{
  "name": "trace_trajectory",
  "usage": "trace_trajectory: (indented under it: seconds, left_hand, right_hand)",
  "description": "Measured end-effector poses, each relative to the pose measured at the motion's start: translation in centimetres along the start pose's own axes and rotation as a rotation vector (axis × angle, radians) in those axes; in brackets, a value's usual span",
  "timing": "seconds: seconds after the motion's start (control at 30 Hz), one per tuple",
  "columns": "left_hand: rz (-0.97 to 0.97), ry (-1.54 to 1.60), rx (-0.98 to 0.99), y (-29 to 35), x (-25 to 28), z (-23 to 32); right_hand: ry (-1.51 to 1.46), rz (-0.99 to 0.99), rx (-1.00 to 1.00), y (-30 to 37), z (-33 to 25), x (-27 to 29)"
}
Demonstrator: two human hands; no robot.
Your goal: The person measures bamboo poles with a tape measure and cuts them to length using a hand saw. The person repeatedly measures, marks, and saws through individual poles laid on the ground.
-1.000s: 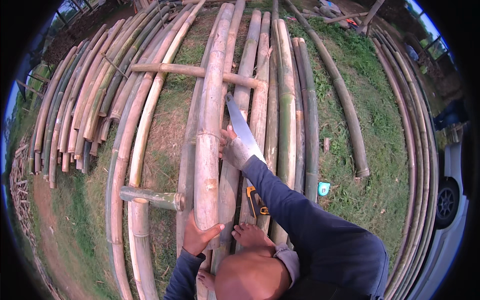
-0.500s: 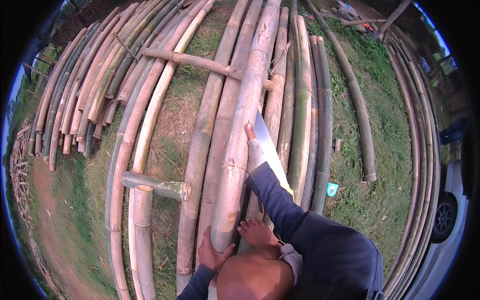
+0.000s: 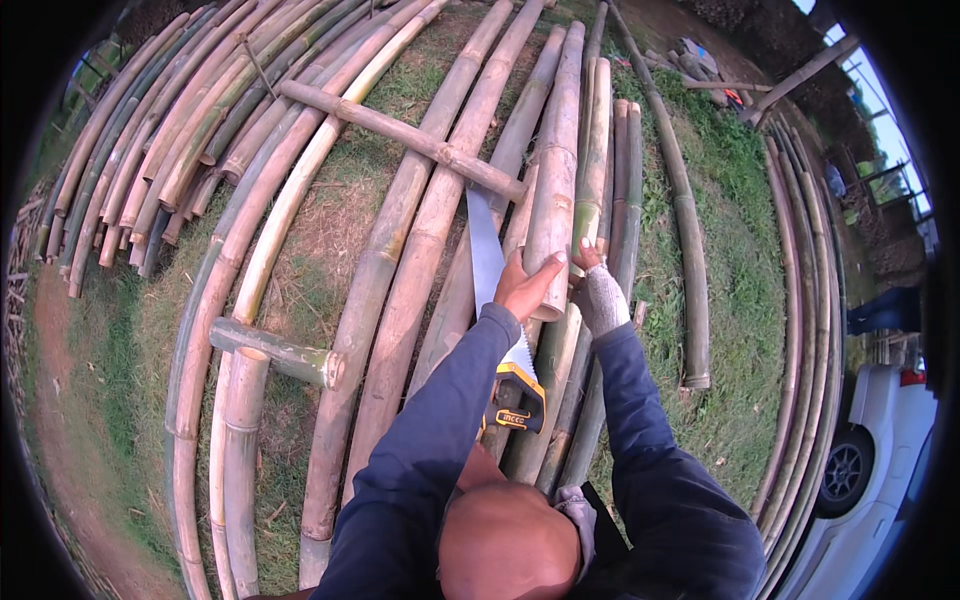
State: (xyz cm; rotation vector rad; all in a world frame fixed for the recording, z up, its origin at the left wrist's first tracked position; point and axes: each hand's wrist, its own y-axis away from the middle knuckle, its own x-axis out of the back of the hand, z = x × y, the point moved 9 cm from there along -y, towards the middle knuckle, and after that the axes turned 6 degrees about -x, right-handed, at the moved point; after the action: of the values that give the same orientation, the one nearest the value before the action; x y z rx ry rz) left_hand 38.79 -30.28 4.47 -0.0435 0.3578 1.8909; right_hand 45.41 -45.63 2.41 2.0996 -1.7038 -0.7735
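Note:
A thick, pale bamboo pole points away from me, its near end between my two hands. My left hand grips that end from the left, thumb across the top. My right hand, in a grey glove with bare fingertips, is closed on the right side of the same end; its lower fingers are hidden. Beneath my left forearm lies a handsaw, its silver blade across the poles and its yellow and black handle toward me. No hand is on the saw.
A thinner bamboo crosspiece lies over several long poles. On the left, a short bamboo piece rests across others near a large pile of poles. More poles run along the right beside a parked white vehicle.
The thick pole has shifted right and away from me. My left hand has moved forward with its near end, and my right hand has come to that end. The saw now shows left of the pole.

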Motion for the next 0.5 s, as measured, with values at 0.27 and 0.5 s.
trace_trajectory:
  seconds: [0.27, 0.5]
  left_hand:
    - [-0.301, 0.091, 0.174, 3.9, 6.1, 0.6]
    - [-0.178, -1.155, 0.266, 24.4, 37.4, 7.3]
  right_hand:
    - [-0.501, 0.032, -0.318, -0.8, 11.4, -1.5]
    - [-0.258, -0.084, -0.05, -6.9, 2.4, -3.0]
